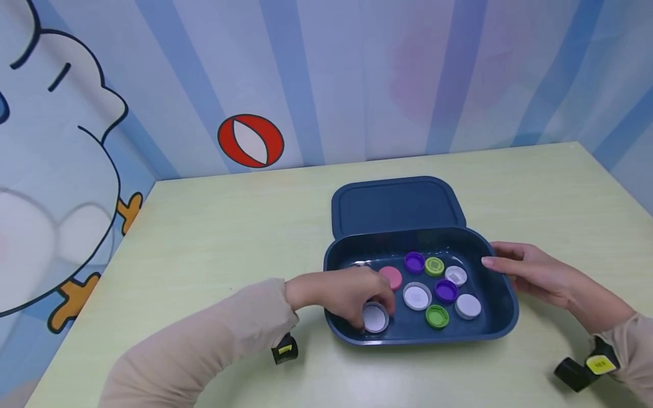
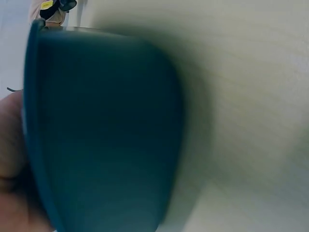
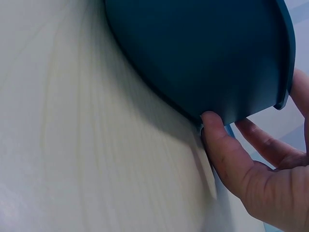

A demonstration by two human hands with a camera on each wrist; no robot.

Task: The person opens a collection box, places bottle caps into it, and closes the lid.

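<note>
A dark blue box [image 1: 502, 323] with rounded corners stands on the table, with several plastic bottle caps on its floor. My left hand [image 1: 349, 292] reaches over its left side and pinches a white bottle cap [image 1: 376, 317] near the front left corner. Close to those fingers lies a pink cap [image 1: 390, 277]. Purple caps [image 1: 414, 262], green caps [image 1: 437, 316] and white caps [image 1: 467, 306] lie in the middle and right. My right hand [image 1: 538, 275] grips the box's right end, thumb at the rim; the right wrist view shows fingers against the outer wall [image 3: 203, 53].
A dark blue lid [image 1: 398, 207] lies flat right behind the box. The pale wooden table [image 1: 229, 238] extends to both sides. Behind it rises a striped blue wall [image 1: 357, 85] with a printed red ball. Black wrist cameras [image 1: 576, 374] hang under both forearms.
</note>
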